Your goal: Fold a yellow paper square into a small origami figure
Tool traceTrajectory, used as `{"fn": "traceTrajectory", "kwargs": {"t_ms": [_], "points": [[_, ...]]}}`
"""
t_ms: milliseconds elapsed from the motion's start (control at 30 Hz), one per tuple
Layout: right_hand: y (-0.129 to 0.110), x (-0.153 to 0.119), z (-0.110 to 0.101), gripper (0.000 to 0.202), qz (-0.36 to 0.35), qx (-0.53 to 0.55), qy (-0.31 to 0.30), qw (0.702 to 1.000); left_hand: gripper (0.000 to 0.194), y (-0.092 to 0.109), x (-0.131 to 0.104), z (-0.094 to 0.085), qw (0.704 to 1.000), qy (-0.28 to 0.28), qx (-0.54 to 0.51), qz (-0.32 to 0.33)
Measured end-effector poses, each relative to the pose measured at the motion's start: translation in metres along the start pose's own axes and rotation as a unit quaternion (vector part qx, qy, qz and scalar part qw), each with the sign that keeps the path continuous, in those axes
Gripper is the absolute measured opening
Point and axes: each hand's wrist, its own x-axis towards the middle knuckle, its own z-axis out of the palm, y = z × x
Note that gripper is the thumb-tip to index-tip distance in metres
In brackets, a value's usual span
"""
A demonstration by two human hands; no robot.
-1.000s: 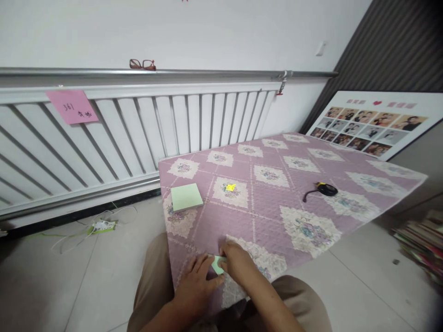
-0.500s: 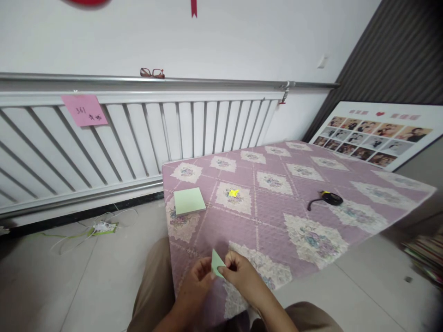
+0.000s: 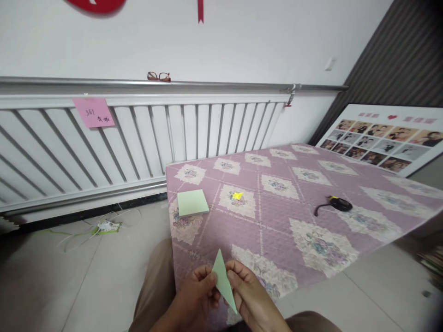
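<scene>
A folded light green sheet of paper (image 3: 222,279) is held up between my two hands, just over the near edge of the cloth-covered table. It looks like a long triangle with its tip pointing away from me. My left hand (image 3: 198,289) pinches its left side, thumb on top. Along the right side, the thumb and fingers of my right hand (image 3: 247,288) grip it. Farther off on the table lies a pad of light green paper (image 3: 192,203). Right of that pad is a small yellow folded paper piece (image 3: 237,196).
A black tape measure (image 3: 341,204) with a strap lies on the right of the purple floral tablecloth (image 3: 277,221). Behind stands a white radiator (image 3: 194,129) with a pink note (image 3: 94,113); glasses (image 3: 159,76) rest on its pipe. A power strip (image 3: 108,228) lies on the floor.
The green paper has turned and now shows as a longer, narrower triangle stretching toward me. My right hand has shifted its grip along the paper's right side. The view has tilted slightly.
</scene>
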Motion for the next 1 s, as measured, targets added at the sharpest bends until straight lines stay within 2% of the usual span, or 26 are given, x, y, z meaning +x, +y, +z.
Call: {"fn": "traceTrajectory", "kwargs": {"t_ms": [233,433,567,700,833,1000], "points": [[-0.002,-0.002,0.001,0.024,-0.006,0.008,0.001,1.0,0.026,0.007,0.003,-0.001,0.994,-0.091,-0.048,-0.026],[-0.009,-0.007,0.012,0.026,-0.014,-0.023,0.046,0.999,0.024,0.005,0.009,-0.004,0.989,-0.138,-0.047,-0.032],[-0.012,-0.008,0.015,0.028,-0.041,-0.106,0.084,0.99,0.026,0.004,0.011,-0.004,0.99,-0.13,-0.042,-0.035],[-0.017,-0.009,0.013,0.03,-0.087,-0.222,0.104,0.966,0.027,0.006,0.012,-0.004,0.992,-0.116,-0.02,-0.041],[-0.026,-0.015,0.017,0.024,-0.111,-0.305,0.069,0.943,0.028,0.007,0.012,-0.001,0.993,-0.106,-0.006,-0.05],[-0.032,-0.02,0.023,0.017,-0.116,-0.352,0.047,0.928,0.026,0.006,0.01,0.004,0.994,-0.102,-0.014,-0.047]]}}
